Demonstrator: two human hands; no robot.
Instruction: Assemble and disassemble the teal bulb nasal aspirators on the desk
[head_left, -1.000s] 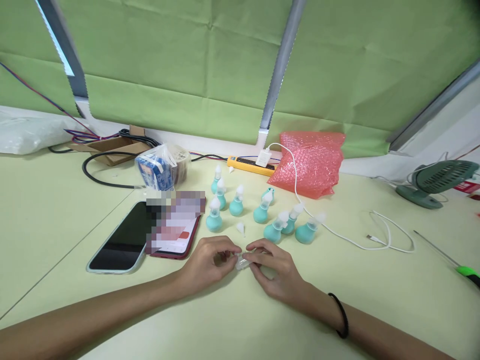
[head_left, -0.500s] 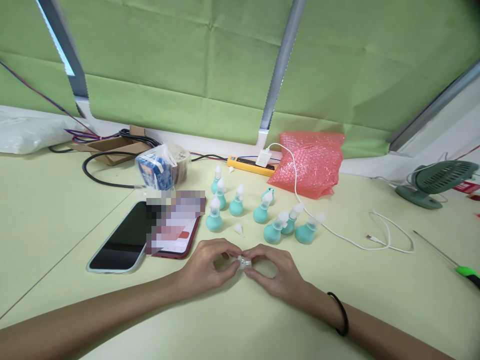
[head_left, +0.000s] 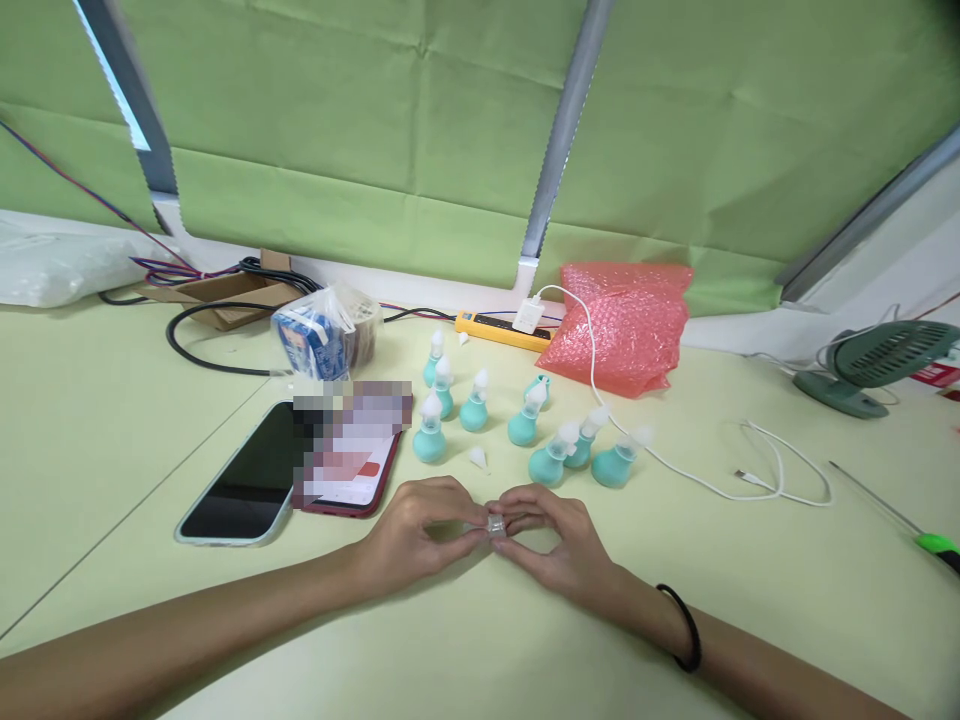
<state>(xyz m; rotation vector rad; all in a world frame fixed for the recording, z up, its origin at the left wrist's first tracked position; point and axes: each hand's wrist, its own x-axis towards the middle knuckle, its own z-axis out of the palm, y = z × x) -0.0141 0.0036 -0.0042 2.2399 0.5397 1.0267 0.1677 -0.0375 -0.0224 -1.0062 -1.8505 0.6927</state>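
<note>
Between the fingertips of both hands is a small clear plastic piece [head_left: 496,526], partly covered by the fingers. My left hand [head_left: 427,530] pinches it from the left. From the right, my right hand [head_left: 559,540] grips it between thumb and fingers, with a black band on that wrist. Just beyond the hands lies a small white cone-shaped tip [head_left: 478,458]. Several teal squeeze bulbs with clear necks and white tips, such as this bulb [head_left: 430,440], stand behind it. A few on the right, like this bulb [head_left: 615,465], lean over.
Two phones, one dark-screened [head_left: 240,480] and one lit [head_left: 352,465], lie left of my hands. Farther back are a plastic-wrapped bundle [head_left: 319,335], a yellow power strip [head_left: 495,330] and a pink bubble-wrap bag [head_left: 622,330]. A white cable [head_left: 697,485], a screwdriver [head_left: 934,543] and a green fan [head_left: 885,355] are to the right.
My left fingers have closed in farther over the clear piece, which has shifted slightly right and shows less. The bulbs and phones stay in place.
</note>
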